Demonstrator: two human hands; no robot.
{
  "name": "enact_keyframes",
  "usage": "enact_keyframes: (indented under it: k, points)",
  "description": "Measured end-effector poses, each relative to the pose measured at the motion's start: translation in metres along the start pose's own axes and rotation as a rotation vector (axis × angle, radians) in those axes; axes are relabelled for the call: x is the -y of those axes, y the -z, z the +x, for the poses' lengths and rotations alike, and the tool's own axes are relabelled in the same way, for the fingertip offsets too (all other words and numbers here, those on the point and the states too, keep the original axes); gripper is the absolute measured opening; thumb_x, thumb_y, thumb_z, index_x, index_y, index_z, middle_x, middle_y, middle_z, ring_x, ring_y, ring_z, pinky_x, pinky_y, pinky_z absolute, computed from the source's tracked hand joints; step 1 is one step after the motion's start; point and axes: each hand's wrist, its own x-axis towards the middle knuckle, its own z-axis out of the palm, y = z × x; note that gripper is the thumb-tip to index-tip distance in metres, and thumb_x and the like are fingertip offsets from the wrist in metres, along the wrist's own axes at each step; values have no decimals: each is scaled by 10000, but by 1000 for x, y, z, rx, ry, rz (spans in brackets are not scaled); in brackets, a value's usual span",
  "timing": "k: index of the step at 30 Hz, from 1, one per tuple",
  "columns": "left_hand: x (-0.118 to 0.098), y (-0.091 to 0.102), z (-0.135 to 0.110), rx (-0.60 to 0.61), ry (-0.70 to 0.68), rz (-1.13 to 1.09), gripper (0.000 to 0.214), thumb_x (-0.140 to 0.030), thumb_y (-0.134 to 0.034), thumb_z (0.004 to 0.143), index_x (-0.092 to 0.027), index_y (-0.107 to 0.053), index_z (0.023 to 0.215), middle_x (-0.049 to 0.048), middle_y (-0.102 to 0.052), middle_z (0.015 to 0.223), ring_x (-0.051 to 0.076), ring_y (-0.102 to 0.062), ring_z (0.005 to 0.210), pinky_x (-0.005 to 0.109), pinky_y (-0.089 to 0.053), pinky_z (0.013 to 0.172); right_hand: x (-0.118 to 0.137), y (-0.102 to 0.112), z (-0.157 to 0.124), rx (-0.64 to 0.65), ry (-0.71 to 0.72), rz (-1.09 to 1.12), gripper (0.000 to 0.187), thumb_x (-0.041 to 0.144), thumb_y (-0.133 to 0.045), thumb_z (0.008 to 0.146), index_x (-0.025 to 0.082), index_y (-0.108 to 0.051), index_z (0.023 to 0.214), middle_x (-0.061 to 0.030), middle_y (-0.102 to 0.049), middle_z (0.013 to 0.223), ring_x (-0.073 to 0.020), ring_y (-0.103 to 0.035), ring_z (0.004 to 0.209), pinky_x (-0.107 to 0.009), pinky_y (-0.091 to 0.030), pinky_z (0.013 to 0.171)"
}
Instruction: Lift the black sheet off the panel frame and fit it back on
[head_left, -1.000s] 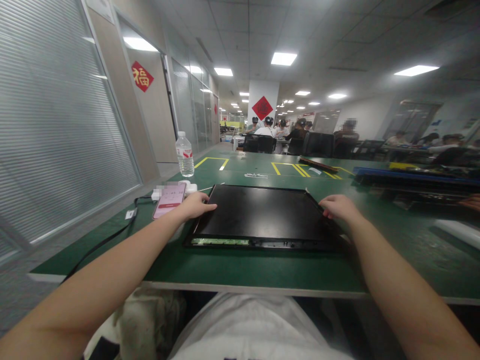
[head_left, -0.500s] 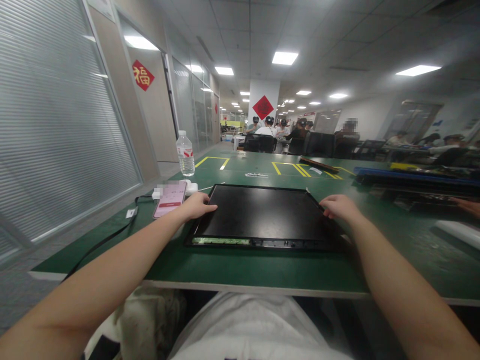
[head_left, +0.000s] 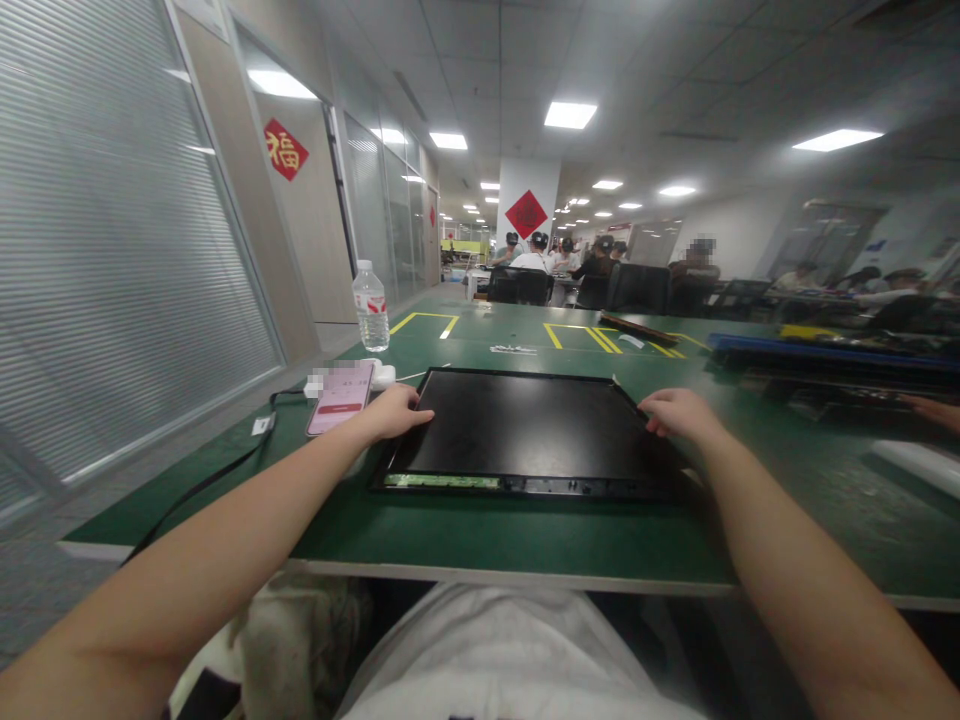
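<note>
A black display panel [head_left: 517, 425] in a thin dark frame lies face up on the green table in front of me. A green circuit strip [head_left: 441, 482] is exposed along the near edge of its frame. At the left side, my left hand [head_left: 396, 410] grips the frame, the thumb on top near the screen's border and the other fingers at the outer edge. My right hand [head_left: 675, 412] is closed at the right edge, fingers curled and pinching the frame; its fingertips are partly hidden.
Left of the panel lie a lit phone [head_left: 341, 400] and a white charger [head_left: 381, 375] with a black cable. A water bottle [head_left: 370, 308] stands behind them. Dark and blue bars [head_left: 825, 355] lie at the right, near another person's hand [head_left: 934, 410]. Yellow tape [head_left: 589, 337] marks the table [head_left: 480, 540].
</note>
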Motion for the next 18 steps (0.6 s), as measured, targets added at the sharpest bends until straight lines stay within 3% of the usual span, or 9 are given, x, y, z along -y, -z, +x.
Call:
enact_keyframes:
  k: [5,12,18]
  points:
    - [-8,-1,-5,16,-52,-76,590,-520,-668,677,-182,-665,1161,140,-638,1240,320,-607,1123,383,-456,970,0,-1,0,-5,9,-23,228,309,-581,801,161,-727,894,-52,-716,646,-146,-637,504,-229,-480,536]
    - [-14,8,-13,129,-211,106,779,-656,-673,650,-193,-628,1275,170,-468,1456,387,-384,1373,466,-300,1128,-3,-1,3,-16,16,-84,232,307,-568,799,170,-739,874,-46,-727,684,-146,-649,541,-229,-474,554]
    - [-11,21,-18,255,-326,95,738,-635,-701,670,-222,-632,1278,141,-473,1468,349,-445,1337,410,-329,1112,5,-5,0,-80,126,-65,258,250,-569,790,201,-754,962,-39,-759,938,-169,-692,800,-236,-508,739]
